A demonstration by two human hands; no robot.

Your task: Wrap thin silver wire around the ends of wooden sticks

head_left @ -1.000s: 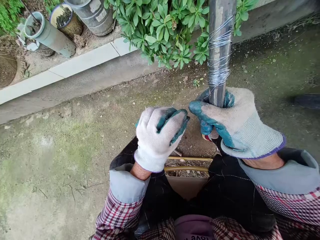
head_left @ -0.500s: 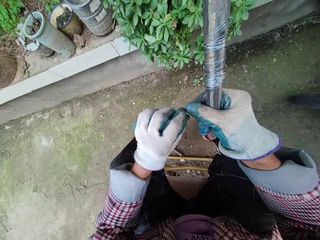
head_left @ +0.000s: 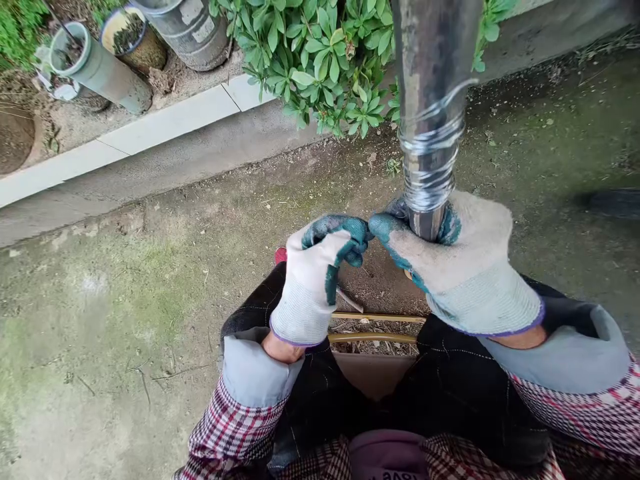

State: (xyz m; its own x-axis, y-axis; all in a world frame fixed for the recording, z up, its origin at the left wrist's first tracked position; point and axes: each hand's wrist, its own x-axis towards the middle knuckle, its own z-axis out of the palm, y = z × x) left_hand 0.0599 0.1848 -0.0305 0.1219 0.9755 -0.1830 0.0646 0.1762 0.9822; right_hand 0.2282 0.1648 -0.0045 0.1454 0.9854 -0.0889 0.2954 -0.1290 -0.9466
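A dark, worn pole (head_left: pixel 437 60) comes down from the top of the view, its lower end held in my right hand (head_left: pixel 455 253). Silvery wire (head_left: pixel 433 157) is wound in several loops around the pole just above that hand. My left hand (head_left: pixel 325 260) is closed, its fingertips pinched together close beside my right thumb. Whatever lies between the left fingers is too small or hidden to make out. Both hands wear white knit gloves with green-coated palms and fingers. The right fingers are partly hidden behind the pole and glove.
A low wall with a white tiled ledge (head_left: pixel 175 127) runs along the upper left. Behind it stand several pots, among them a tall pale one (head_left: pixel 103 70) and a grey bucket (head_left: pixel 187 33). A leafy bush (head_left: pixel 320 60) overhangs the ground. Between my knees shows a seat edge (head_left: pixel 375 373).
The pole and right hand have tilted and come slightly lower, the pole's upper part nearer the camera. My left hand has rolled over, so its green-coated fingers now show.
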